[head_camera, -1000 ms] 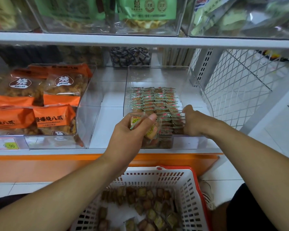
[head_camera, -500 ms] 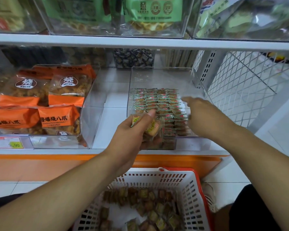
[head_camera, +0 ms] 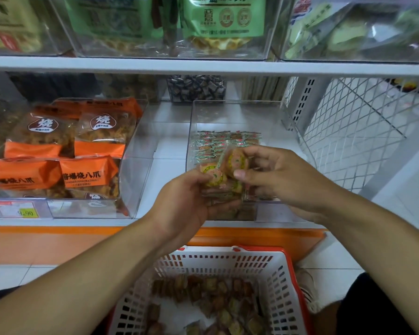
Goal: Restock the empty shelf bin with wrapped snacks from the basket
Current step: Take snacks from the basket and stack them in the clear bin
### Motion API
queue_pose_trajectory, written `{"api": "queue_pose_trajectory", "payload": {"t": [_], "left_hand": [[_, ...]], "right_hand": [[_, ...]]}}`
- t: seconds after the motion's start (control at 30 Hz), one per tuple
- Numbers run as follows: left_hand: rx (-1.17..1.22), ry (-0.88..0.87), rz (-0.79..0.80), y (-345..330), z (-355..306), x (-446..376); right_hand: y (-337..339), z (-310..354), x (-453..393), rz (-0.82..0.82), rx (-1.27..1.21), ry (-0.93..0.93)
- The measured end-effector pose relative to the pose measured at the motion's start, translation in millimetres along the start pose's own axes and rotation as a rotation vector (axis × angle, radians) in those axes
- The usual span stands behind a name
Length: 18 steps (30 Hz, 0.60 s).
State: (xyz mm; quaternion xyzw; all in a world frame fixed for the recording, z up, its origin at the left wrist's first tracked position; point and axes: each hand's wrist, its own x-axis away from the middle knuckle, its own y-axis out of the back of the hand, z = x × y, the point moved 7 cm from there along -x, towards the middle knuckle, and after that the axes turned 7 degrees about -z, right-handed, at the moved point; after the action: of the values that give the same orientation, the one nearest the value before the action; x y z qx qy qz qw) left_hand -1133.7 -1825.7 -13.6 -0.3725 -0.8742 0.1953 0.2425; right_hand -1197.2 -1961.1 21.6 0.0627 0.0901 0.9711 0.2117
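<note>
White shop shelving fills the view, with the clear bin [head_camera: 237,112] on the lower shelf as the landmark. Left of the bin, another clear tray holds four orange bags [head_camera: 65,153] that I can count, with a price tag [head_camera: 28,212] on its front. At the bin's front edge, the left hand [head_camera: 189,204] grips a small stack of wrapped snacks [head_camera: 212,177]; I cannot count the stack. Half a second ago the right hand [head_camera: 283,180] was inside the bin beside the laid rows; now it has come back to the left hand and pinches one snack [head_camera: 236,162] off the stack. Judging by that, the next piece is about to go in. Rows [head_camera: 218,143] cover only the bin's middle floor, so the job is partway. Below the bin, one white basket [head_camera: 271,262] holds many more snacks, too jumbled to count.
</note>
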Motion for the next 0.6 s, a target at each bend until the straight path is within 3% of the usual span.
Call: {"api": "queue_pose_trajectory", "payload": {"t": [0.23, 0.4, 0.6], "left_hand": [[-0.049, -0.142, -0.079, 4.3, -6.7, 0.1], [-0.123, -0.246, -0.159, 13.7, -8.0, -1.5], [-0.214, -0.332, -0.269, 23.7, -7.6, -1.4]], "right_hand": [[13.1, 2.9, -1.0, -0.121, -0.131, -0.039], [2.9, -2.6, 3.1, -0.103, -0.225, -0.091], [-15.5, -8.8, 6.2, 0.113, -0.299, -0.227]]}}
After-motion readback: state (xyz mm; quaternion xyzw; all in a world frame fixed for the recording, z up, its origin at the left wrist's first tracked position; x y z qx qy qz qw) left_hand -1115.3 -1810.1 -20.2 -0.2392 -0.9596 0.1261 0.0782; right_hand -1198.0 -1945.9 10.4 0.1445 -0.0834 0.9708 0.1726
